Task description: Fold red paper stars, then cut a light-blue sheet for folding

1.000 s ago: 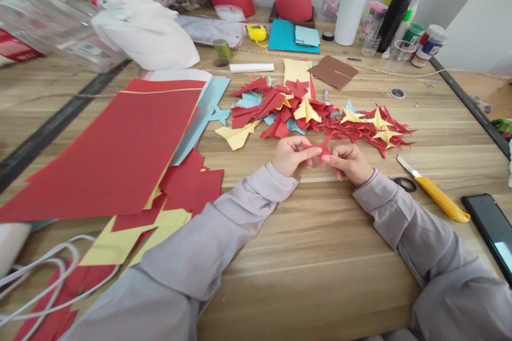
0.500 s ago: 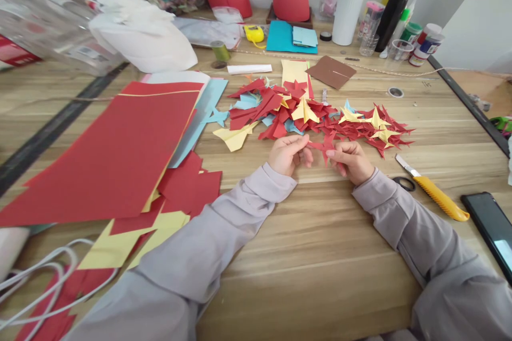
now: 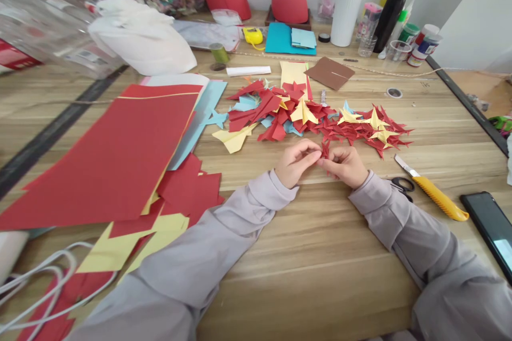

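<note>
Both hands, left (image 3: 296, 164) and right (image 3: 347, 166), grip a small red star (image 3: 325, 150), its shaping seemingly unfinished. Beyond it, many folded pieces (image 3: 280, 109) lie heaped on the tabletop (image 3: 304, 256); flat sheets (image 3: 120, 154) remain uncut. The clear cup (image 3: 397, 52) looks empty; the bag (image 3: 142, 37) hides its contents.

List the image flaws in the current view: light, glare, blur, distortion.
Head view: soft light, faint shadows; a pale patch, probably glare, on the phone; clear plastic at the left edge stretched and smeared; held red paper too small to make out its folds.
</note>
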`<move>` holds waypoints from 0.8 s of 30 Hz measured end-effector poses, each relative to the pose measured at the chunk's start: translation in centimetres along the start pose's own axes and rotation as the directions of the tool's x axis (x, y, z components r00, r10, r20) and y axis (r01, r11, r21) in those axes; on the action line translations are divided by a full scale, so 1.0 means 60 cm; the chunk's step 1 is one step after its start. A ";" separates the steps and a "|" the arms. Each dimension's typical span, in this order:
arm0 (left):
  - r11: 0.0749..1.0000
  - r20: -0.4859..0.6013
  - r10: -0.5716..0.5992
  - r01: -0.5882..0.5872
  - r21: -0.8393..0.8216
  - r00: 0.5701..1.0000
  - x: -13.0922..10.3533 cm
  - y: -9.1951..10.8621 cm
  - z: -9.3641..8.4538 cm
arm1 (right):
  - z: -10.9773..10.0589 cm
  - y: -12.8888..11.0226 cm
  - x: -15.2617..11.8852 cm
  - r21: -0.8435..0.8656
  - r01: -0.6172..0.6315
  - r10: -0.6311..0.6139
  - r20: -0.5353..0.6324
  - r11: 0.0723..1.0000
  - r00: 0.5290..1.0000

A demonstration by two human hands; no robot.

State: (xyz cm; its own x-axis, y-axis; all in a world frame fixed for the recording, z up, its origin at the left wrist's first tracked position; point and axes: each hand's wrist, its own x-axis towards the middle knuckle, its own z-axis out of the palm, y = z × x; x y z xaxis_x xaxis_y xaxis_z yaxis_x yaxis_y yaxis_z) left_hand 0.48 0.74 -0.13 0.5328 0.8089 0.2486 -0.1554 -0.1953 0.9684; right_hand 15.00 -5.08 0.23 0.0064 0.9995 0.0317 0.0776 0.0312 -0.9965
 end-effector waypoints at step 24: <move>0.908 -0.144 -0.276 0.208 -0.364 0.950 0.015 -0.024 -0.009 | -0.005 0.007 0.013 0.271 0.018 0.055 -0.261 0.962 0.964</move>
State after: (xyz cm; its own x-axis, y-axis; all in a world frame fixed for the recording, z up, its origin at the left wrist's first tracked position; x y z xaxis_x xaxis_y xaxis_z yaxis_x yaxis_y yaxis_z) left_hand 0.75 2.03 -1.29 0.4295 0.9024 -0.0336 -0.3326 0.1927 0.9232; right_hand 15.35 -4.27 -0.14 0.2705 0.9627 -0.0043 -0.1958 0.0506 -0.9793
